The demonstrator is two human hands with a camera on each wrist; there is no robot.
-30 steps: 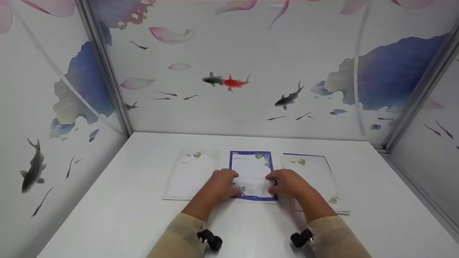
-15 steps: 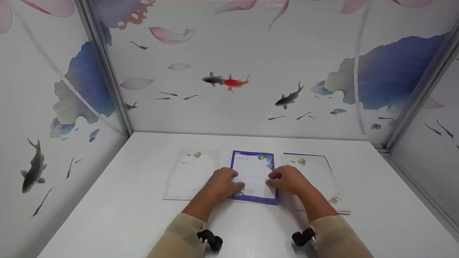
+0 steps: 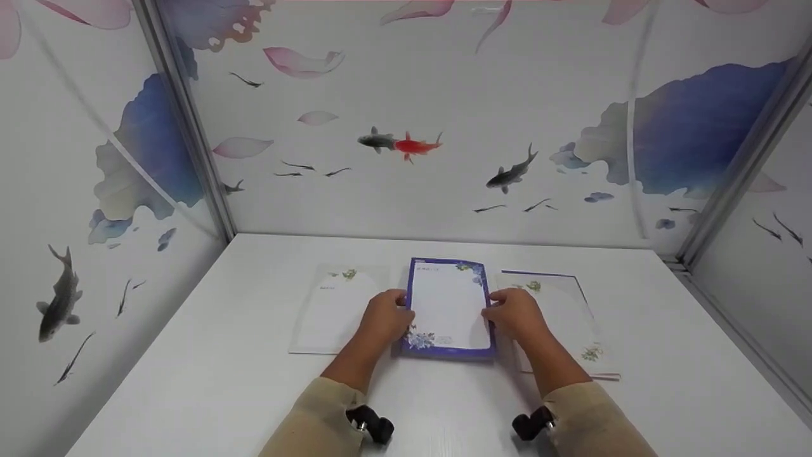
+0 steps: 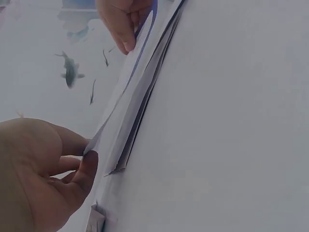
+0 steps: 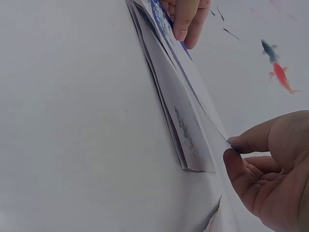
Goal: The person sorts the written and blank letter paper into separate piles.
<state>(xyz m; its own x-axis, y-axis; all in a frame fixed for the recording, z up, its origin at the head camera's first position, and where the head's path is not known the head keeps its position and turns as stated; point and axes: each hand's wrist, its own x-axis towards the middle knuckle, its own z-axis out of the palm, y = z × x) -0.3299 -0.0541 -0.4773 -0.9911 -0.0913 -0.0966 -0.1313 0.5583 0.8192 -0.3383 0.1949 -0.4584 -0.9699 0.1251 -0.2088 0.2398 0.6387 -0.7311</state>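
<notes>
A blue-bordered sheet of paper (image 3: 450, 304), printed with flowers at two corners, is raised slightly over the table in the head view. My left hand (image 3: 385, 314) pinches its left edge between thumb and fingers. On the opposite edge, my right hand (image 3: 517, 314) has a similar pinch. The left wrist view shows the sheet's thin edge running between both hands. Under it lie loosely stacked papers (image 5: 169, 106), one with a printed plant; in the head view the held sheet hides them.
To the left on the white table (image 3: 209, 381) lies a pale sheet (image 3: 336, 317) with a green print at its top. A pile of papers (image 3: 558, 311) on the right shows a blue edge at the back. Printed panels (image 3: 406, 190) wall the table in.
The blue-bordered sheet, first flat and then shifted slightly right, is now lifted and looks larger. Both hands have moved out from its face to its side edges.
</notes>
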